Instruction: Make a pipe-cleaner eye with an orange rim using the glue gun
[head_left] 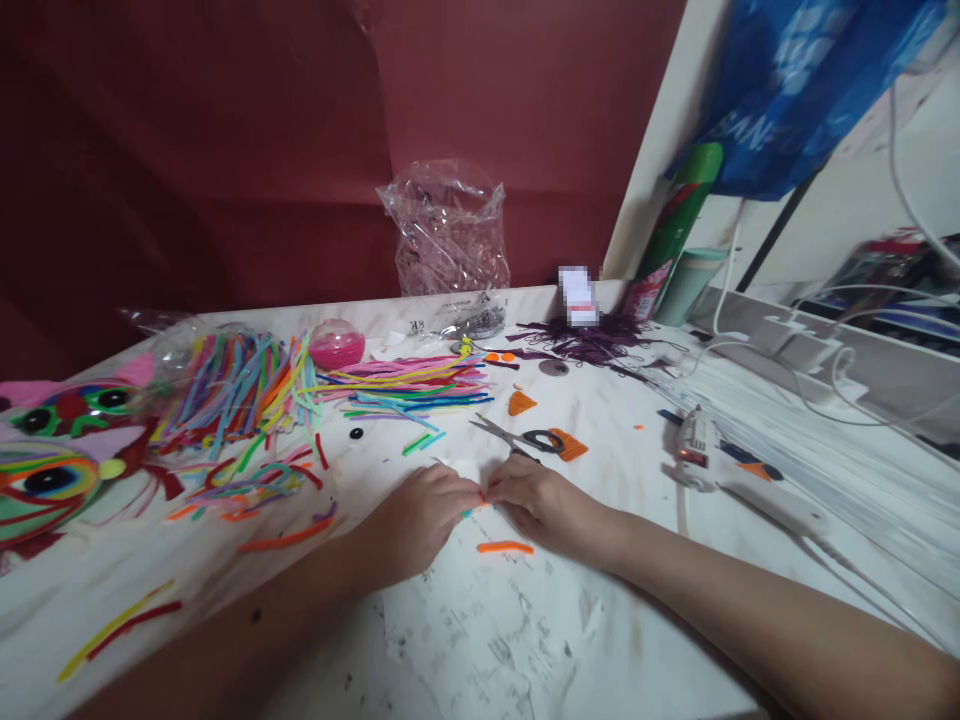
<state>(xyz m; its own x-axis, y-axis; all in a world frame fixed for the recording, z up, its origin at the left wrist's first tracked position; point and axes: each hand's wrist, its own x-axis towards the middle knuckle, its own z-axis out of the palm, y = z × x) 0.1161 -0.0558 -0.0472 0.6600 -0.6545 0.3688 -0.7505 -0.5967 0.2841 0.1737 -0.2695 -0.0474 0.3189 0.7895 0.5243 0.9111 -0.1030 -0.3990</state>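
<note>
My left hand (420,515) and my right hand (536,505) rest on the white marbled table (480,640), fingertips meeting. Both are closed in a pinch on a small piece with orange and blue showing between them (478,500); I cannot make out what it is. A short orange pipe cleaner piece (505,547) lies just in front of my right hand. Scissors (517,437) with a black handle lie just beyond my fingers, next to an orange felt piece (568,444).
Colourful pipe cleaners (405,385) are heaped at the left and centre. Plush shapes with big eyes (52,470) sit at the far left. A glue gun (694,445) lies to the right, purple yarn (592,340) and a clear bag (450,230) behind.
</note>
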